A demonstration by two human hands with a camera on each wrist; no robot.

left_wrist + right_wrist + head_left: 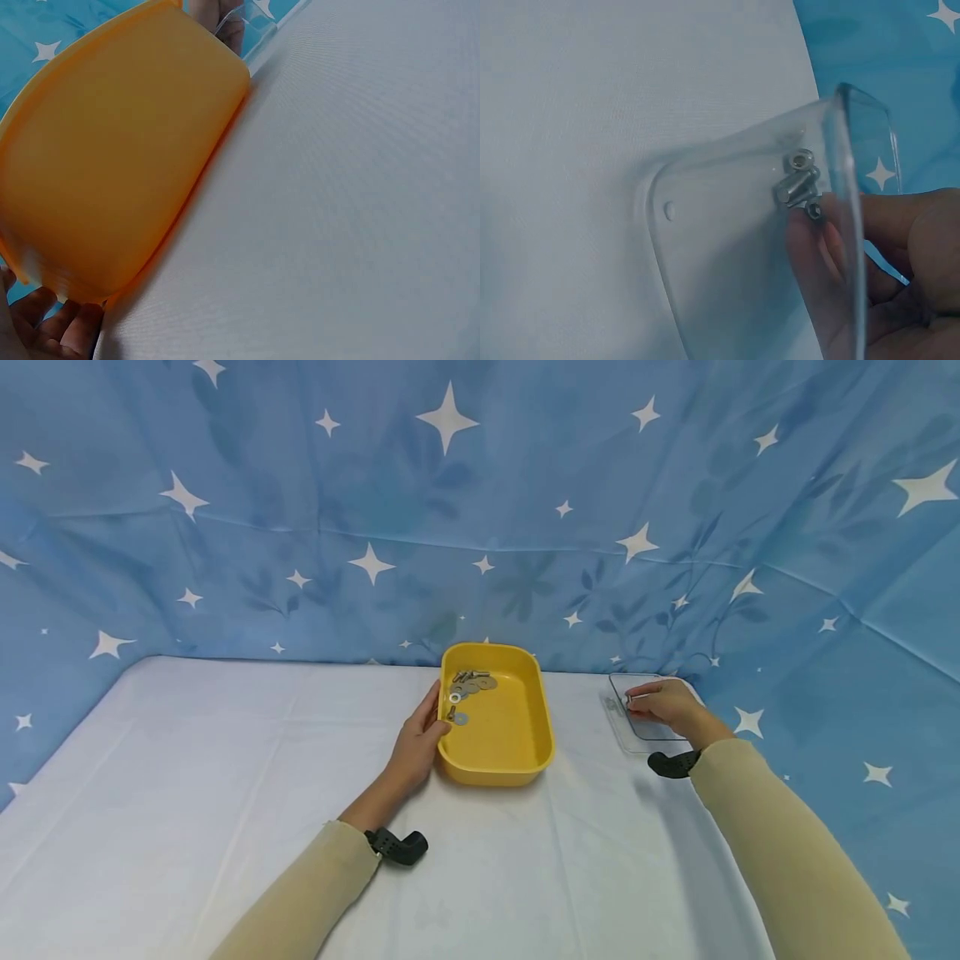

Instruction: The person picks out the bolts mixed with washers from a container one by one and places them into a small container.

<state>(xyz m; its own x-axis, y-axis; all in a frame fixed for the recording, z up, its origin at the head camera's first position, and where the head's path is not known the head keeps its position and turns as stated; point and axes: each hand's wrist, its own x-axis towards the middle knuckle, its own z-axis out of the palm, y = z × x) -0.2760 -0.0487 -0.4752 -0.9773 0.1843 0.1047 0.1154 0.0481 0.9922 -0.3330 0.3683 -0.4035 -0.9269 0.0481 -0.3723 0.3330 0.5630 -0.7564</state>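
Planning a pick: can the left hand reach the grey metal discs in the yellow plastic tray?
Probably yes: the tray is open above the discs, near the left hand, though its grip may need loosening.

Lighting and sharpness, three views

Head view bright and fairly even, with a soft shadow on the white cloth below the right sleeve; wrist views dimmer, bluish; yellow tray softly blurred; near rim of the clear box soft.

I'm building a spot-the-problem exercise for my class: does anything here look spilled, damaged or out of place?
Nothing stands out as odd. Bolts and washers lie inside the yellow tray, bunched toward its left side; the left hand grips it. The right hand pinches a small metal piece at the clear box.
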